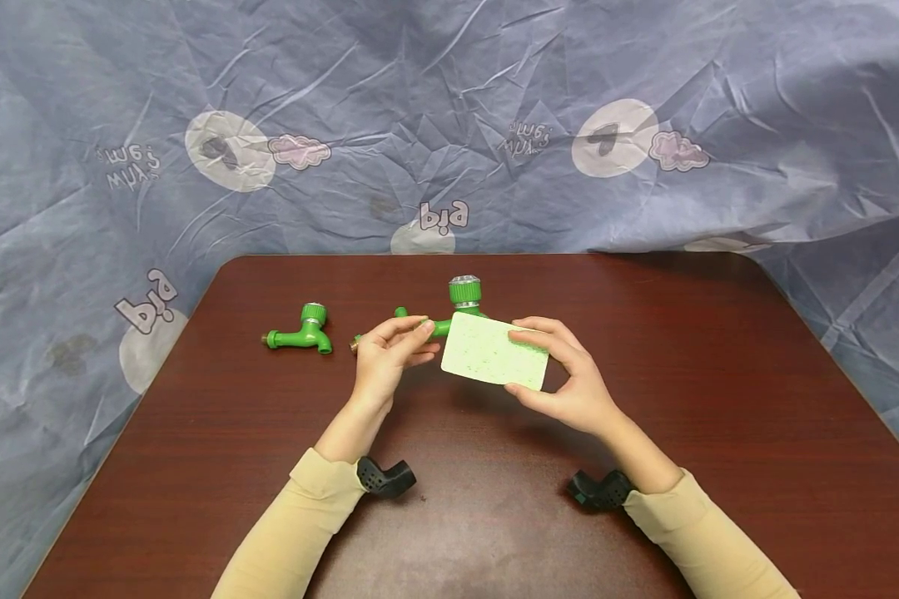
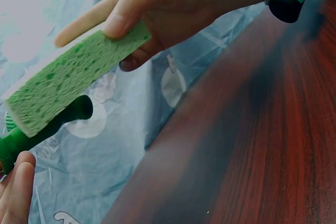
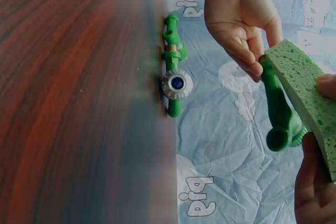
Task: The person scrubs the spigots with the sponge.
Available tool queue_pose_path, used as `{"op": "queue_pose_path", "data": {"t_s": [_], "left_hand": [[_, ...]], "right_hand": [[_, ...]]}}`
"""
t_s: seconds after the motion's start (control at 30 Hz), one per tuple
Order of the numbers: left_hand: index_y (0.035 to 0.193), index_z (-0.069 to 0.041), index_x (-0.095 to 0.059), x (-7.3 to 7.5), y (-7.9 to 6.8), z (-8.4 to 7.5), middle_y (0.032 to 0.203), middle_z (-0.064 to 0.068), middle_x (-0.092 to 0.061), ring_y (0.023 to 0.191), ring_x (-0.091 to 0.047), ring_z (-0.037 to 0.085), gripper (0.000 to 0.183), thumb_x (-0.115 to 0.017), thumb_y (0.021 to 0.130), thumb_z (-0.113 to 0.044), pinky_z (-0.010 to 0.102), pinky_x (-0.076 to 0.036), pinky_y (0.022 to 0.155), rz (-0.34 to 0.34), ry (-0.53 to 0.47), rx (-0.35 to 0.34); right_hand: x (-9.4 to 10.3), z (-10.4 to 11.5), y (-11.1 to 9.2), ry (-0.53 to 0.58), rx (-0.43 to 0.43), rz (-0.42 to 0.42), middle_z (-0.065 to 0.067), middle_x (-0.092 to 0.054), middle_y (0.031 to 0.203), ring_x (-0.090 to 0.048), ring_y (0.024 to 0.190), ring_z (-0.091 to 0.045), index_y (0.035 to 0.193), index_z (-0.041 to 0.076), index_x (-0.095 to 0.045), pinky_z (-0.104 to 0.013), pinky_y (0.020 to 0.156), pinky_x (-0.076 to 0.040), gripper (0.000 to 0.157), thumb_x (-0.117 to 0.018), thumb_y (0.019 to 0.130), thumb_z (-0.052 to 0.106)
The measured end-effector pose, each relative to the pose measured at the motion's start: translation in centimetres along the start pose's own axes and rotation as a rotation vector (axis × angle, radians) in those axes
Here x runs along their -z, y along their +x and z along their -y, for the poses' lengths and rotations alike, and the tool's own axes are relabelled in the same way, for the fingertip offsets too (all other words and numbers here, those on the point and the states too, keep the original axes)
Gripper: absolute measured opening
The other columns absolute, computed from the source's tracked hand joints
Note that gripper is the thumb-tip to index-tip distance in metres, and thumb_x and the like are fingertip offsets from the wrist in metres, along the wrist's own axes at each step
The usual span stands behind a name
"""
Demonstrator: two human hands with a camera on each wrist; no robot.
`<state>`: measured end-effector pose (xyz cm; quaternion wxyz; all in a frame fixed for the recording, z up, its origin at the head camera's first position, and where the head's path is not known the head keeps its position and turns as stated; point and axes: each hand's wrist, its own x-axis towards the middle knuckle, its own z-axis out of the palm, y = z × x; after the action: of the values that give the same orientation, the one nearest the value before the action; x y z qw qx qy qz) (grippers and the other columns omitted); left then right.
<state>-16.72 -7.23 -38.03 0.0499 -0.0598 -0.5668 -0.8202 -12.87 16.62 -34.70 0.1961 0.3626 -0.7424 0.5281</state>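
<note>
My left hand (image 1: 389, 358) pinches a green tap (image 1: 464, 291) near its threaded end, holding it above the table. The tap has a ribbed green knob with a silvery top; its spout shows in the right wrist view (image 3: 278, 127). A light green sponge (image 1: 487, 349) is gripped between the thumb and fingers of my right hand (image 1: 580, 383). In the head view the sponge covers part of the tap. Sponge (image 2: 79, 74) and held tap (image 2: 58, 121) lie close together in the left wrist view; whether they touch I cannot tell.
A second green tap (image 1: 300, 337) lies at the table's left. Another tap (image 1: 400, 313) is mostly hidden behind my left hand. The brown table (image 1: 719, 374) ends at a wrinkled blue-grey printed cloth (image 1: 419, 100). Each wrist wears a black device (image 1: 385, 478).
</note>
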Motion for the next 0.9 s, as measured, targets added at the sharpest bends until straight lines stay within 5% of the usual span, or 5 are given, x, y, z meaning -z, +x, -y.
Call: {"op": "queue_pose_path", "data": {"t_s": [0.43,0.73,0.9], "left_hand": [[0.110,0.012,-0.057,0.0,0.0,-0.2,0.082,0.002,-0.069,0.061,-0.066,0.015,0.028,-0.064,0.089,-0.005,0.028,-0.057,0.058,0.094,0.066,0.001],[0.100,-0.003,-0.064,0.5,0.2,-0.4,0.075,0.012,-0.067,0.061,-0.066,0.017,0.012,-0.065,0.088,-0.006,0.029,-0.057,0.056,0.074,0.048,-0.003],[0.099,-0.002,-0.064,0.6,0.3,-0.5,0.075,0.013,-0.067,0.060,-0.066,0.017,0.012,-0.065,0.088,-0.005,0.028,-0.057,0.056,0.049,0.043,-0.004]], "right_hand": [[0.6,-0.1,0.1,-0.011,-0.078,0.004,-0.030,-0.048,0.121,-0.049,0.112,-0.017,0.112,-0.012,-0.057,-0.019,0.084,-0.044,0.055,-0.076,0.061,-0.018],[1.5,-0.6,0.1,0.010,-0.141,-0.046,-0.029,-0.045,0.124,-0.050,0.110,-0.014,0.116,-0.013,-0.055,-0.017,0.082,-0.045,0.056,-0.072,0.064,-0.022],[2.2,-0.8,0.3,-0.028,-0.198,-0.127,-0.027,-0.045,0.125,-0.050,0.108,-0.012,0.119,-0.012,-0.055,-0.016,0.077,-0.044,0.055,-0.071,0.067,-0.019]]}}
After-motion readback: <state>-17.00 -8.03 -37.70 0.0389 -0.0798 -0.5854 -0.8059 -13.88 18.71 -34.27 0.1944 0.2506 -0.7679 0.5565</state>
